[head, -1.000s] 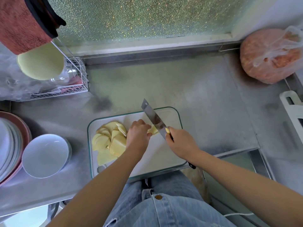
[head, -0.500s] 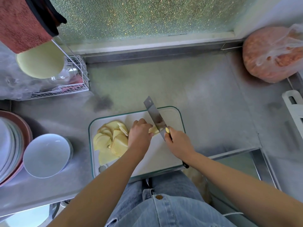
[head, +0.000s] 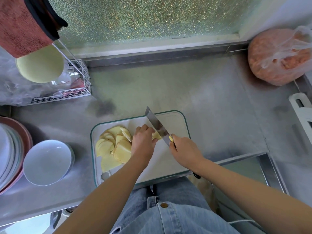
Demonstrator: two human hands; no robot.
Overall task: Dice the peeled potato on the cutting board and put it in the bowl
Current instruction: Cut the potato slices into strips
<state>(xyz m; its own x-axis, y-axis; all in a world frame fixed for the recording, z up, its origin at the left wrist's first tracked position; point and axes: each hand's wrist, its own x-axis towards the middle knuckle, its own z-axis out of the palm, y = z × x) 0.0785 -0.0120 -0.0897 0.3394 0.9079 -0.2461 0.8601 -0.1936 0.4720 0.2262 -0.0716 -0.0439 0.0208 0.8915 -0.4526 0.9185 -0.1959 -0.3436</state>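
stainless steel counter (head: 194, 92), cutting board (head: 173, 122) near the front edge, white bowl (head: 47, 162) left, wire rack (head: 79, 85) and bagged orange stuff (head: 278, 56) at the back

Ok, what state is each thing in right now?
left hand: holding the uncut potato piece.
right hand: gripping the steel cleaver.
steel cleaver: blade angled at that piece.
pale yellow potato slices: cut, piled on the white cutting board.
white round bowl: upright, empty.

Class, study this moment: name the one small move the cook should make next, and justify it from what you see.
Probably press the knife down through the potato end for one more slice. The right hand grips its handle, the blade sits against the small piece the left hand holds, and the slices beside it are not yet diced.
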